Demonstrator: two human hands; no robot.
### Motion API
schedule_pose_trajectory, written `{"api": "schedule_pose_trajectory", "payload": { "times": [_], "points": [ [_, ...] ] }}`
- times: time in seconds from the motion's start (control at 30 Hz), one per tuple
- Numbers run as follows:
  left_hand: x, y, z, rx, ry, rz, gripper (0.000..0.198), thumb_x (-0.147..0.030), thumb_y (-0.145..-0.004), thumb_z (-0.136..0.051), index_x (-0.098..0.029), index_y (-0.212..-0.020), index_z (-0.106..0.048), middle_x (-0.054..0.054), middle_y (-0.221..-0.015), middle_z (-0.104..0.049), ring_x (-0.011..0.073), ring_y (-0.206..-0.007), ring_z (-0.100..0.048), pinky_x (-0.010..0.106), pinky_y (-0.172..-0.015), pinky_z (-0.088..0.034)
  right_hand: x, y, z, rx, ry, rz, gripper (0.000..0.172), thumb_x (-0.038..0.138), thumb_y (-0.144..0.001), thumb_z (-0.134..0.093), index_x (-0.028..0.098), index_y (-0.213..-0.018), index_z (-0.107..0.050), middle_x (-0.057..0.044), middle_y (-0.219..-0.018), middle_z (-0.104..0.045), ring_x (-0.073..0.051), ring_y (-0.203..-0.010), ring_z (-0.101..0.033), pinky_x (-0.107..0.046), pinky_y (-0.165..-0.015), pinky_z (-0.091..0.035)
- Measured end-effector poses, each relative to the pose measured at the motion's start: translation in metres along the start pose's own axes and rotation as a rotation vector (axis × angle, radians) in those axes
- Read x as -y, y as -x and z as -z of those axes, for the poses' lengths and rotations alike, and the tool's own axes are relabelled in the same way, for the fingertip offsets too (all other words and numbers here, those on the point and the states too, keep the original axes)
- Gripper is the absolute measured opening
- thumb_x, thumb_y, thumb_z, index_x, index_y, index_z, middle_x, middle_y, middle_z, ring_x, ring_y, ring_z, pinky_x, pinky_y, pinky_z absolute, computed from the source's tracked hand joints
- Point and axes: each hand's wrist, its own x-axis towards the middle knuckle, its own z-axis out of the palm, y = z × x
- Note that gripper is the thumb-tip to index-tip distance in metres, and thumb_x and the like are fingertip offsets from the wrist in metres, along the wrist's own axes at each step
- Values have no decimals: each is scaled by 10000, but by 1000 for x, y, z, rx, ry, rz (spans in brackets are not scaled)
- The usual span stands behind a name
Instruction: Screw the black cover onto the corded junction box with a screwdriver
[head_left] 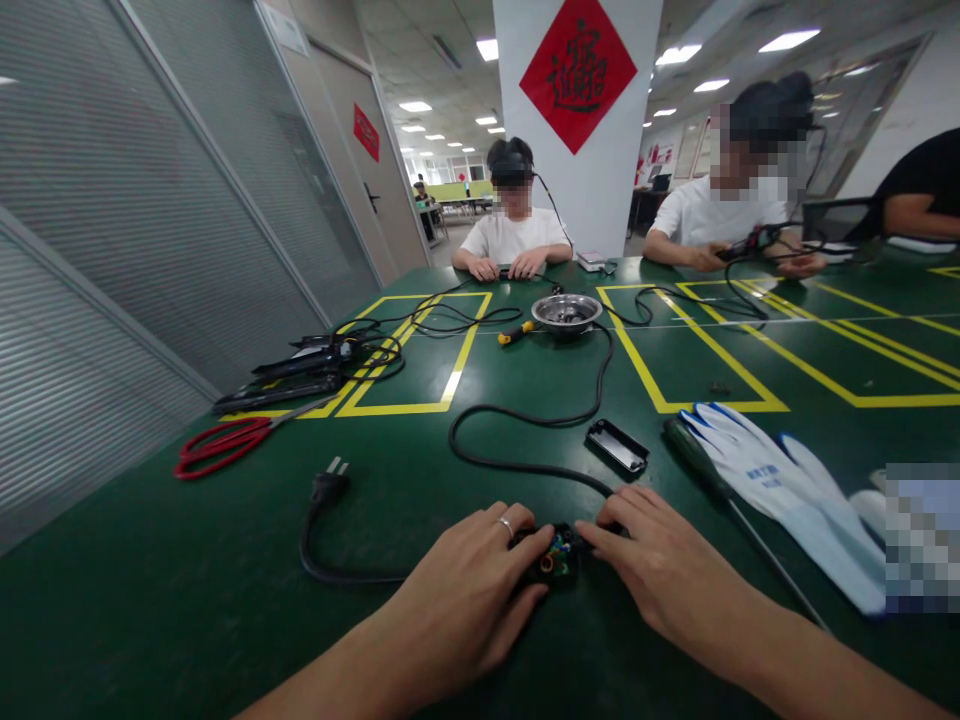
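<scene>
An opened power adapter (559,574) lies on the green table in front of me, its circuit board with a copper-coloured coil facing up. My left hand (480,570) grips its left side, thumb below and fingers above. At the other end, my right hand (660,550) pinches the black cord (525,465) where it meets the adapter; the fingers partly hide this joint. A second black cord (352,576) runs out from under my left hand to a two-pin plug (330,484). Beyond my right hand lies a black plastic casing half (616,448), hollow side up.
Red-handled scissors (225,446) and a pile of black adapters (300,372) lie at left. A metal bowl (566,314) stands ahead beside a yellow-black tool (516,334). At right are a long screwdriver (694,455) and white gloves (780,490). Co-workers sit across the table.
</scene>
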Motion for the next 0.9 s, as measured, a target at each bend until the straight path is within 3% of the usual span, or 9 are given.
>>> {"api": "schedule_pose_trajectory", "payload": {
  "times": [0.1, 0.2, 0.33, 0.47, 0.7, 0.9],
  "points": [
    [-1, 0, 0, -34, -23, -29, 458, -237, -890, -511, -223, -1335, -403, 98, -1363, -456, 276, -1174, -490, 475, -976, -454, 2, 1, 4, -6, 10, 22, 383, 94, -871, -425, 229, -1197, -575, -67, -1040, -572, -188, -992, -510, -427, -893, -459],
    [0, -2, -3, -25, -9, -130, 530, -202, -927, -467, -241, -1424, -288, 67, -1475, -358, 249, -1305, -386, 437, -1066, -391, -6, 1, 12, -121, -15, -23, 321, 177, -900, -435, 234, -1175, -590, -70, -1134, -565, -185, -1068, -510, -407, -929, -459],
    [2, -5, -4, -20, -37, -68, 473, -184, -948, -404, -234, -1413, -332, 73, -1418, -437, 250, -1237, -450, 427, -1007, -450, -33, -2, 16, -265, 95, -201, 370, 287, -901, -460, 233, -1256, -547, -92, -1264, -523, -225, -1155, -497, -469, -979, -438],
    [3, -5, -5, -40, -110, 26, 448, -208, -942, -392, -206, -1390, -380, 117, -1330, -492, 270, -1138, -504, 459, -955, -473, -56, -7, 3, -190, 157, -280, 488, 368, -894, -455, 205, -1354, -463, -132, -1370, -453, -277, -1236, -455, -514, -990, -425],
    [3, -4, -5, -66, -159, 75, 462, -215, -908, -410, -202, -1369, -413, 116, -1294, -499, 280, -1117, -508, 466, -935, -476, -62, -7, -6, -160, 152, -312, 340, 357, -906, -423, 192, -1058, -679, -123, -1211, -573, -271, -1088, -550, -500, -893, -479],
    [7, -3, -7, -54, -123, -7, 487, -203, -921, -419, -205, -1404, -360, 109, -1372, -456, 267, -1201, -477, 449, -1006, -432, -59, -5, -2, -212, 116, -387, 314, 356, -869, -500, 179, -1098, -619, -95, -1085, -613, -237, -988, -568, -450, -843, -495]
  ]
}}
